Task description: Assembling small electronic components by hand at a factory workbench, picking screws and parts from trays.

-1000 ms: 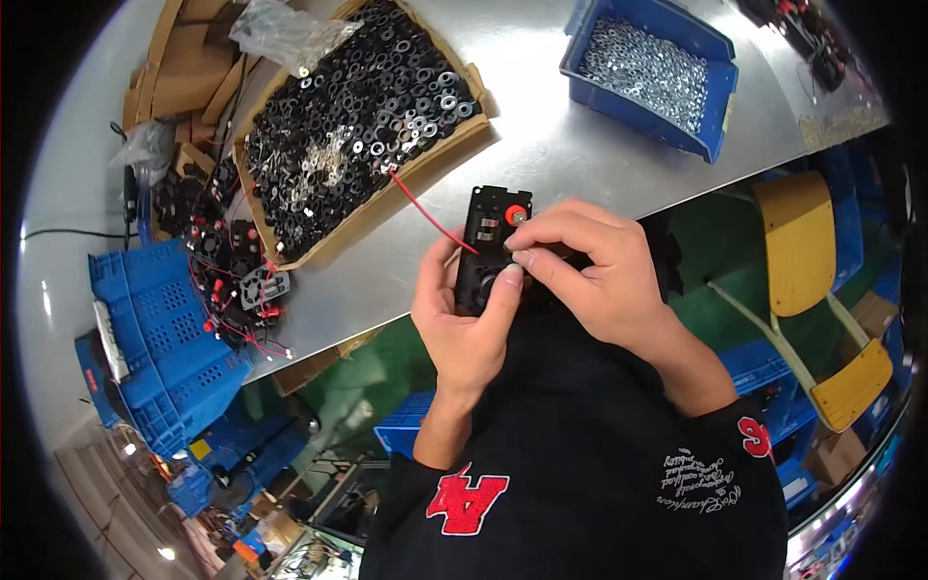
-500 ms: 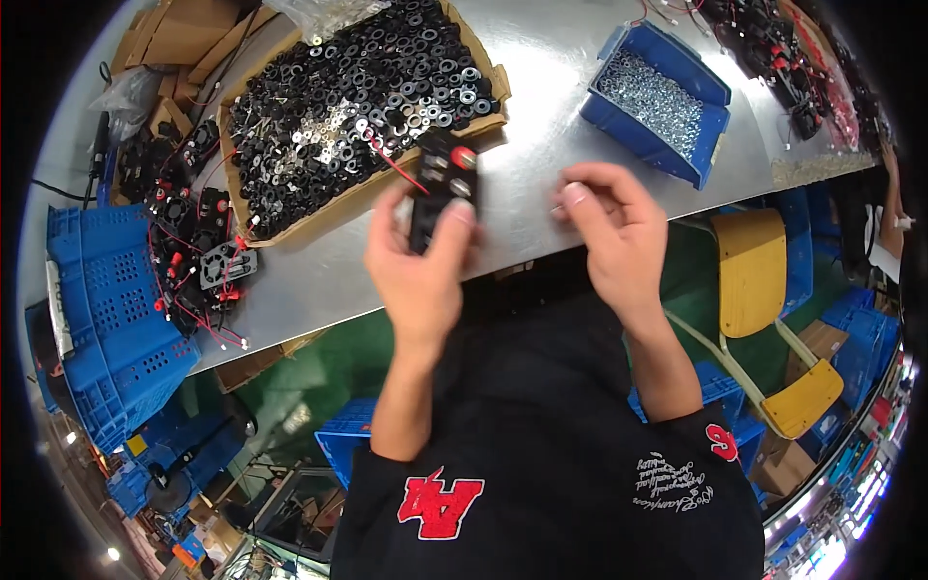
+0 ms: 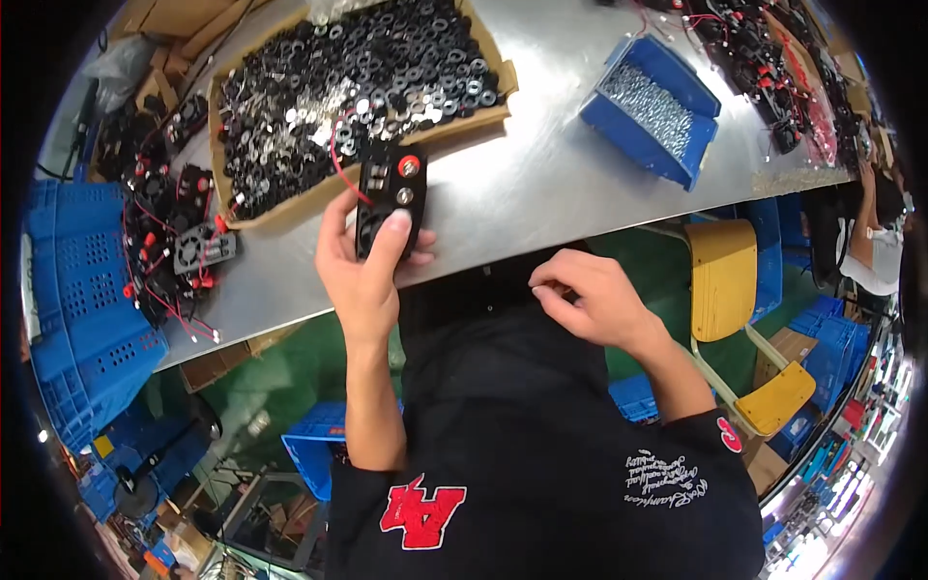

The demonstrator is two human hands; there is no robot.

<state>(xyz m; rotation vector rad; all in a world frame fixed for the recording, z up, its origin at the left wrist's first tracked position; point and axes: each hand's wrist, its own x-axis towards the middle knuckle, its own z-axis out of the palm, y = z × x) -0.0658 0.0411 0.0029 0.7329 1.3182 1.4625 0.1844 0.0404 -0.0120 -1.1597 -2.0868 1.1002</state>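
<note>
A black plastic part (image 3: 379,217) with a red-ringed metal terminal, a second bare metal terminal and a red wire is gripped in my left hand (image 3: 360,285). My thumb presses on its face while the fingers wrap around behind it. The part is held above the table's near edge, just in front of a shallow cardboard box (image 3: 507,85) of loose black rings and silver washers (image 3: 387,58). In front of my torso, off the table edge, my right hand (image 3: 597,302) is closed with thumb and fingertips together. Whatever those fingertips may hold cannot be made out.
A blue bin (image 3: 619,135) of small silver metal pieces (image 3: 657,108) stands at the back right of the metal table (image 3: 541,164). Wired black parts (image 3: 205,249) lie left, beside a blue crate (image 3: 92,280). A yellow chair (image 3: 723,280) stands right; another person (image 3: 870,242) is beyond.
My right hand has drawn back from over the table toward my body, its fingers closing together. My left hand has shifted left with the black part, and the whole view has moved slightly.
</note>
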